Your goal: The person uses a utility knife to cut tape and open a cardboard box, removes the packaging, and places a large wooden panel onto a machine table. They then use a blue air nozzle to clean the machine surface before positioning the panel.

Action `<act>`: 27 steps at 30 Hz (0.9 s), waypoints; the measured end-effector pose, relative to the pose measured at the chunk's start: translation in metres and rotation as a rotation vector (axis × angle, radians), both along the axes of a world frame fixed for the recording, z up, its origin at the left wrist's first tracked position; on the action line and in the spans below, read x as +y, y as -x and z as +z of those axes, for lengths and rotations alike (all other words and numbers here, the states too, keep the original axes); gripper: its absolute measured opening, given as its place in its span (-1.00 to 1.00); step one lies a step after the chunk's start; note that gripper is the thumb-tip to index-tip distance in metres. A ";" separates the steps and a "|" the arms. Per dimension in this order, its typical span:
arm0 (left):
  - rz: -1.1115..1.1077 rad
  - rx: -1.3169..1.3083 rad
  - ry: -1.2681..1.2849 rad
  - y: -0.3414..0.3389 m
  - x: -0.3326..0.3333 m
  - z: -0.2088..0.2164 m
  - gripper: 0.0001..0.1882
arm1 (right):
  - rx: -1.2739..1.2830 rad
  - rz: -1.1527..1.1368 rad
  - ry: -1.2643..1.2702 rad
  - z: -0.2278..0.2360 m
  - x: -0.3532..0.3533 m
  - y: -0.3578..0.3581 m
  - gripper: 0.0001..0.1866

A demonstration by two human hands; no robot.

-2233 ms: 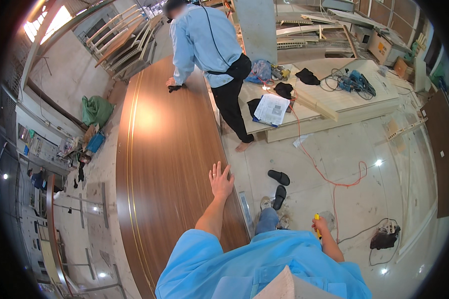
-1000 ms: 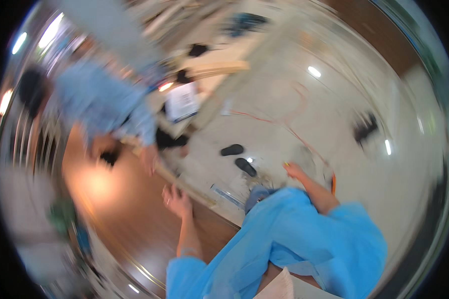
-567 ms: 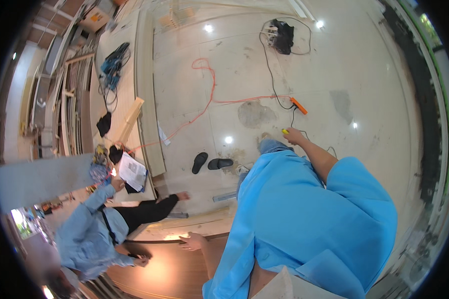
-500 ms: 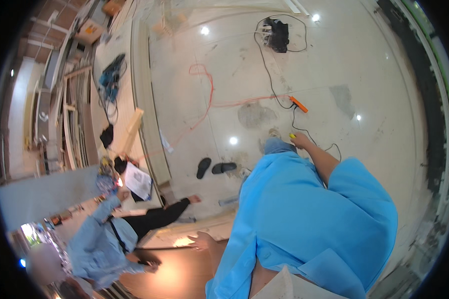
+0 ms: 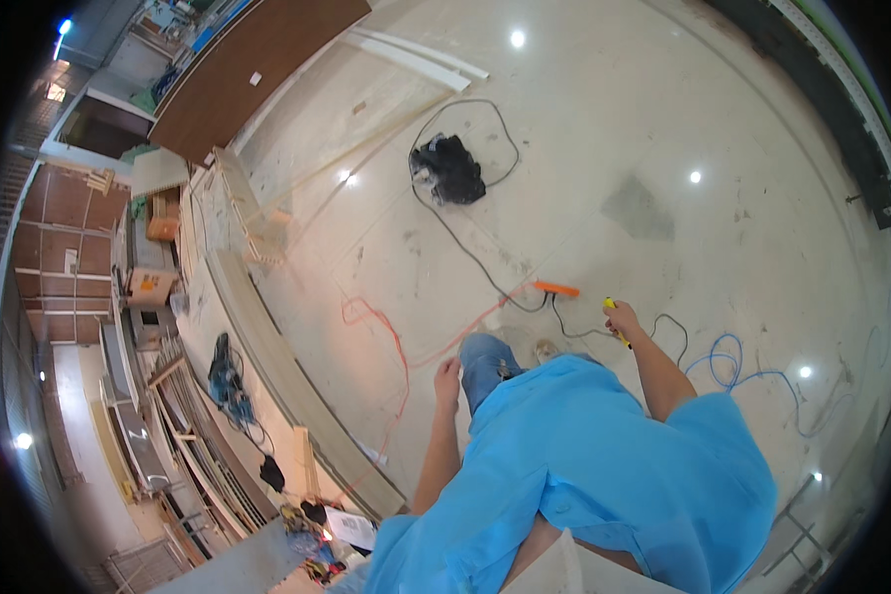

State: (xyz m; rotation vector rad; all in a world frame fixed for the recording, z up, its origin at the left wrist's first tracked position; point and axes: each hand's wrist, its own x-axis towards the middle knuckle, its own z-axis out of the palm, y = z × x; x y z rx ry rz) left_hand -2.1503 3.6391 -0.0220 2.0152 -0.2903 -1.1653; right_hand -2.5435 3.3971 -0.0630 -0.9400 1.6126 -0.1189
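Observation:
My right hand (image 5: 621, 319) is closed round a slim yellow tool (image 5: 610, 303), whose ends stick out on both sides of the fist; its exact kind is too small to make out. Close to that hand, an orange power strip (image 5: 556, 289) lies on the floor with a black cable and a red cord running to it. My left hand (image 5: 447, 378) hangs beside my jeans-clad knee (image 5: 487, 368), fingers loosely apart and nothing visible in them.
A black bundle (image 5: 449, 170) with a looped cable lies ahead on the floor. Blue hose (image 5: 728, 368) curls at the right. Along the left run long boards (image 5: 297, 366) and a teal power tool (image 5: 230, 381). A brown panel (image 5: 257, 69) stands at the far left.
My view has swung to the left and forward. My left hand has come up beside my knee. The co-worker and the black slippers have left the view; the yellow tool stays in my right hand.

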 end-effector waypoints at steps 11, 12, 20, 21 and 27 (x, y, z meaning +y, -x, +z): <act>-0.176 0.209 -0.282 -0.138 -0.301 -0.044 -0.64 | -0.023 -0.429 0.116 -0.014 -0.141 -0.052 -0.44; -0.188 0.235 -0.393 -0.148 -0.332 -0.062 -0.65 | 0.025 -0.478 0.116 -0.011 -0.146 -0.046 -0.39; -0.391 0.410 -0.125 -0.160 -0.602 -0.066 -0.80 | 0.101 -0.795 -0.151 0.013 -0.213 -0.034 -0.45; -0.423 0.320 -0.129 -0.157 -0.645 -0.058 -0.76 | 0.078 -0.858 -0.132 0.005 -0.231 -0.044 -0.49; -0.507 0.216 -0.041 -0.159 -0.854 -0.027 -0.69 | 0.284 -0.287 -0.054 -0.080 -0.374 -0.090 -0.75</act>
